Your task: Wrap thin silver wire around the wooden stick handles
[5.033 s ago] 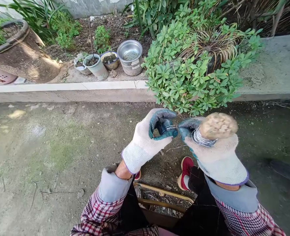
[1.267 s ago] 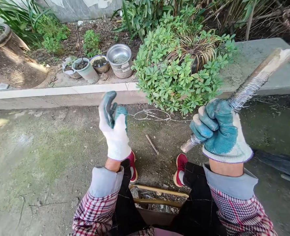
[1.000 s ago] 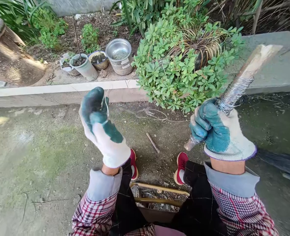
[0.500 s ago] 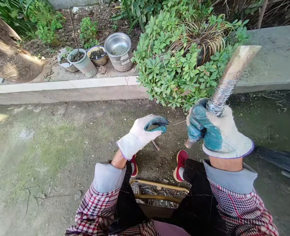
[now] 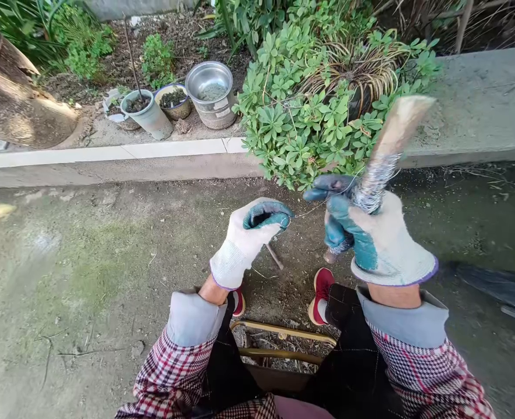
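Both my hands wear white gloves with teal palms. My right hand (image 5: 373, 235) grips a wooden stick (image 5: 397, 131) that slants up to the right, with thin silver wire (image 5: 374, 177) coiled round it just above my fist. My left hand (image 5: 251, 235) is pinched shut on a thin strand of that wire (image 5: 303, 213), which runs across to the stick. My hands are held above my knees and red shoes (image 5: 320, 291).
A leafy green bush (image 5: 309, 110) stands just past my hands on a concrete kerb (image 5: 109, 160). A steel bowl (image 5: 211, 93) and small pots (image 5: 146, 113) sit at the back left, beside a large tipped brown pot (image 5: 17, 110). A small stick (image 5: 274, 257) lies on the dirt.
My left hand came down from a raised position at the left and closed in toward the stick, now pinching the wire strand. The stick has tilted more upright.
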